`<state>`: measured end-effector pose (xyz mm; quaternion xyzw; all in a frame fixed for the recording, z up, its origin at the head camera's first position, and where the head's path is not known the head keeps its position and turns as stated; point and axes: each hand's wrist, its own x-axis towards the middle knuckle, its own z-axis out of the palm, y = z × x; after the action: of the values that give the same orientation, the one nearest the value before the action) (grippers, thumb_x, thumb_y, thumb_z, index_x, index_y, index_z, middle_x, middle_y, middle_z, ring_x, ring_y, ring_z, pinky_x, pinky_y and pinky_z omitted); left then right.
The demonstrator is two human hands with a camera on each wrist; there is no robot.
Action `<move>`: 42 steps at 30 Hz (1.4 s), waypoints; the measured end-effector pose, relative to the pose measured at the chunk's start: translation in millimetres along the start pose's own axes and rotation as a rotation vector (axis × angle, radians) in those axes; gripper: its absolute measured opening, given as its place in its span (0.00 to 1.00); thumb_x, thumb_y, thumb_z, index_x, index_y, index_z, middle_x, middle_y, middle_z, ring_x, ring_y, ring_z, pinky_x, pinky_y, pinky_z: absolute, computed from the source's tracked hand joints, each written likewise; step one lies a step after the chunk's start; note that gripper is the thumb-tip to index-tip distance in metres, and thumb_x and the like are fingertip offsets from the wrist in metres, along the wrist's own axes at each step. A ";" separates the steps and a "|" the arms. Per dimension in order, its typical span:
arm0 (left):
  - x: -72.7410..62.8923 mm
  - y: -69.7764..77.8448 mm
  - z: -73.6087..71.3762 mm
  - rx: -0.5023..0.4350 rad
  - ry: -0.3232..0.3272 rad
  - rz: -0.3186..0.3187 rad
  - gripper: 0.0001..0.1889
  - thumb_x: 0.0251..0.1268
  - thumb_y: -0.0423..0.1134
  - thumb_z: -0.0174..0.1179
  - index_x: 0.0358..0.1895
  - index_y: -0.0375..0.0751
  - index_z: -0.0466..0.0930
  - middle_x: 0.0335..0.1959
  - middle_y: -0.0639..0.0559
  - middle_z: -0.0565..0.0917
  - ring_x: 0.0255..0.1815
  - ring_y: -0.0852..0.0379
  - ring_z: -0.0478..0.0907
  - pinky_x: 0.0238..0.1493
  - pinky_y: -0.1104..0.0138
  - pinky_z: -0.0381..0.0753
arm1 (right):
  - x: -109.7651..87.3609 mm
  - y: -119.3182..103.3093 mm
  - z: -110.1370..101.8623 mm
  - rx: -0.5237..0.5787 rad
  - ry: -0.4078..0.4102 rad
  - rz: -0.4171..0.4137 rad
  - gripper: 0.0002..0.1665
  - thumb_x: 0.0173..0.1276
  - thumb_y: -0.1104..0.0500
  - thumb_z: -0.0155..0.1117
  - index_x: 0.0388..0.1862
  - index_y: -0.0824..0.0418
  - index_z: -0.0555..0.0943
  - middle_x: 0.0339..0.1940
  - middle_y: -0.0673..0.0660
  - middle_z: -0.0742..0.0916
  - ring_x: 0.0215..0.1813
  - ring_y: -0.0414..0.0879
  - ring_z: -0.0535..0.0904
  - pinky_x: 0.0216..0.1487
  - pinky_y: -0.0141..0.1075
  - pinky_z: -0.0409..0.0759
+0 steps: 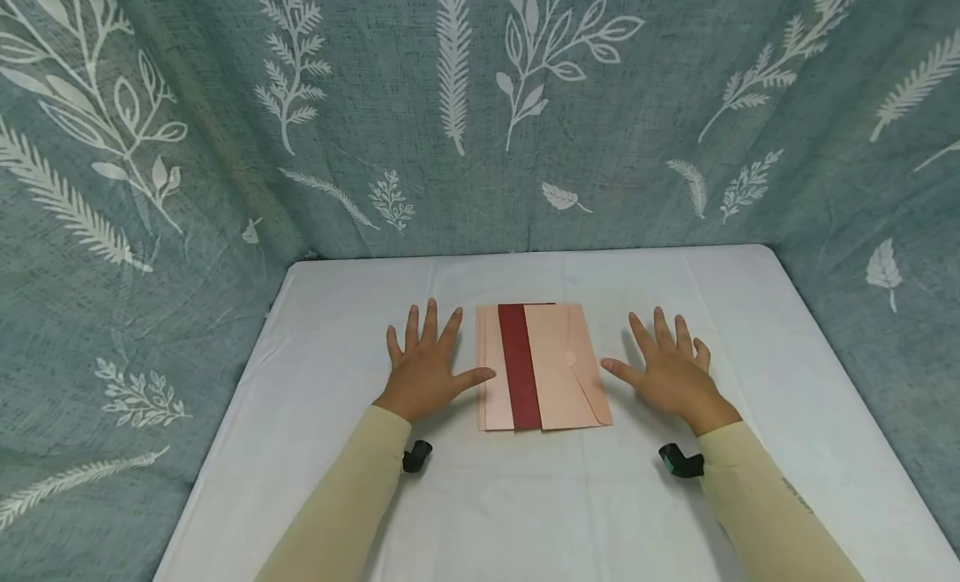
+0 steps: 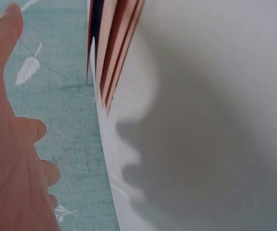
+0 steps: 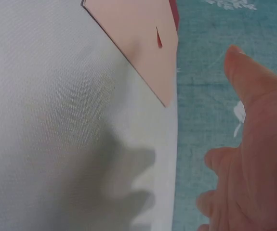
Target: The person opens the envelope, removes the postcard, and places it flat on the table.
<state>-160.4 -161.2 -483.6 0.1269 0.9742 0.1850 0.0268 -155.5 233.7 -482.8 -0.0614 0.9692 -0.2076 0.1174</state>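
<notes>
A stack of pink envelopes [image 1: 558, 357] and dark red envelopes [image 1: 521, 369] lies in the middle of the table, the top pink one showing its flap. From the left wrist view, the stack's edge shows pink and dark red layers [image 2: 114, 53]. To its left, my left hand [image 1: 423, 373] is held palm down with spread fingers; its thumb overlaps the stack's left edge in the head view. My right hand [image 1: 671, 378] hovers over the table to the right, fingers spread, thumb tip close to the stack's right edge. Neither hand holds anything.
A white cloth covers the table [image 1: 480, 515]. Behind it and at both sides hangs a green-blue curtain [image 1: 480, 198] with white leaf prints. A small black device [image 1: 417, 457] sits at my left wrist, and another black device [image 1: 681, 462] at my right.
</notes>
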 end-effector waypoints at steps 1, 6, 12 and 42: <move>0.7 1.3 -0.1 -0.008 0.000 0.001 0.62 0.63 0.85 0.55 0.92 0.53 0.45 0.90 0.38 0.35 0.88 0.35 0.23 0.76 0.32 0.20 | 0.0 0.1 0.2 0.000 -0.001 0.001 0.68 0.73 0.14 0.47 0.93 0.55 0.44 0.90 0.70 0.39 0.86 0.73 0.25 0.76 0.74 0.29; 4.5 7.7 0.1 -0.098 -0.012 0.017 0.61 0.66 0.84 0.53 0.92 0.53 0.44 0.91 0.38 0.37 0.88 0.34 0.26 0.76 0.31 0.23 | -0.5 0.9 0.6 0.003 -0.006 0.003 0.68 0.72 0.14 0.47 0.93 0.55 0.44 0.90 0.69 0.38 0.86 0.73 0.25 0.76 0.74 0.29; 7.3 12.0 1.2 -0.299 -0.028 0.044 0.57 0.72 0.80 0.53 0.92 0.52 0.44 0.91 0.39 0.42 0.88 0.33 0.32 0.77 0.31 0.31 | -1.9 2.3 0.8 0.016 -0.003 0.001 0.68 0.73 0.14 0.48 0.93 0.56 0.44 0.90 0.69 0.38 0.86 0.73 0.26 0.76 0.74 0.29; 9.0 67.6 17.5 -1.547 -0.296 -0.221 0.54 0.79 0.74 0.51 0.86 0.30 0.52 0.84 0.28 0.60 0.80 0.27 0.64 0.71 0.40 0.73 | -25.4 -5.7 26.3 0.056 0.033 -0.089 0.64 0.77 0.20 0.52 0.93 0.58 0.49 0.91 0.70 0.45 0.87 0.73 0.32 0.74 0.74 0.37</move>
<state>-151.3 -91.8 -475.1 -0.0019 0.5625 0.7866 0.2548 -124.0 222.6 -498.6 -0.0979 0.9611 -0.2406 0.0936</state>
